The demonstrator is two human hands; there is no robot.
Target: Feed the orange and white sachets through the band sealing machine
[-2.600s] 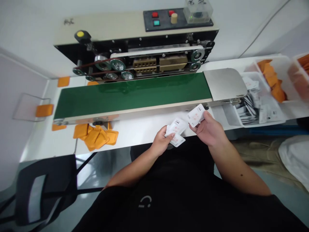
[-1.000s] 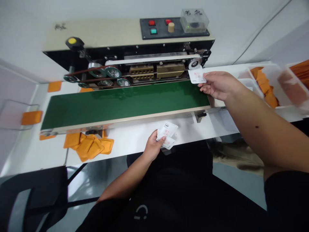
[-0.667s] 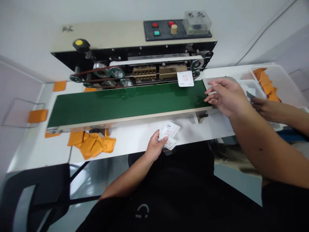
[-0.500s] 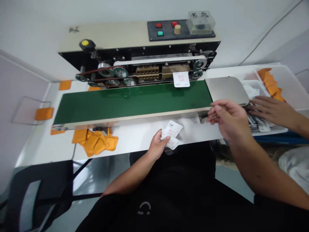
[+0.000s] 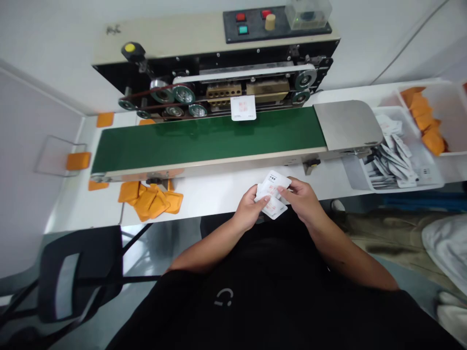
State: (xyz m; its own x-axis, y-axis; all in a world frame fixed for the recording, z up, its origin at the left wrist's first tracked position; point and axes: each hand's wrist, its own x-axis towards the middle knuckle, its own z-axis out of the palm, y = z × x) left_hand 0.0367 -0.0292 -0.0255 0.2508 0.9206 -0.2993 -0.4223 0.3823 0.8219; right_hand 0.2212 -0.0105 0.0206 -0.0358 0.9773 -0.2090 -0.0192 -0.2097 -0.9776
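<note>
My left hand [image 5: 248, 210] grips a small stack of white sachets [image 5: 272, 194] at the near edge of the white table. My right hand [image 5: 302, 199] has closed its fingers on the top sachet of that stack. One white sachet [image 5: 242, 107] stands on the far side of the green conveyor belt [image 5: 204, 138], its top edge held in the sealing machine [image 5: 219, 63].
A white tray [image 5: 425, 182] at the right holds several white sachets. Behind it, another bin [image 5: 443, 99] holds orange packets. A pile of orange packets [image 5: 151, 200] lies at the belt's left end. A black chair [image 5: 78, 272] stands at the lower left.
My right hand fed a sachet into the sealer, let it go and came back to the stack in my left hand. The fed sachet has travelled left. Another person's hand has left the tray.
</note>
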